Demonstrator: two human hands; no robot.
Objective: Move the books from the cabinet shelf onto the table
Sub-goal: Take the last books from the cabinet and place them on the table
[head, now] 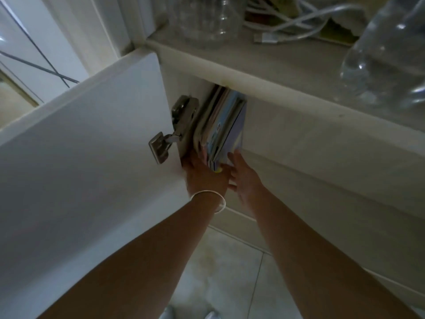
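Several thin books [220, 125] stand upright, packed together, just inside the white cabinet under its top [264, 65]. Their covers are pale blue, white and pink. My left hand [204, 176], with a white bangle at the wrist, reaches in below the stack, fingers pressed against the left side of the books. My right hand [243, 176] is at the stack's right side, fingers spread and touching the outermost blue cover. Both hands clasp the stack between them. The lower ends of the books are hidden behind my hands.
The open cabinet door [87, 162] swings out at the left, with metal hinges [177, 127] beside the books. On the cabinet top stand a clear jar [207, 21], white cables [287, 21] and a large clear bottle [386, 56]. Tiled floor [218, 272] lies below.
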